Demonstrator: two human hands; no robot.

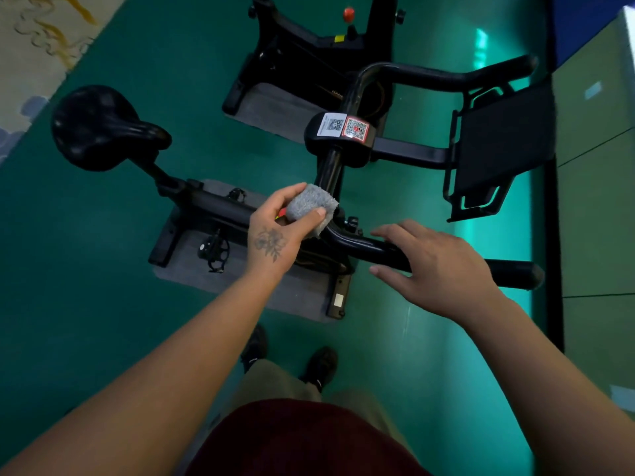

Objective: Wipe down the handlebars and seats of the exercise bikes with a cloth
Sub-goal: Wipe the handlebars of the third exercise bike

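Pinching the grey cloth [311,210] against the handlebar [357,243] — left-hand fingers [318,213]; right hand [436,269] loose.

Open floor [103,304] left; handlebars [429,77] and tablet holder [498,146] crowd right.

- A green floor [103,269] glows under teal light at the right.
- A patterned pale carpet [41,39] lies at upper left.
- Grey mats [192,280] lie on it.
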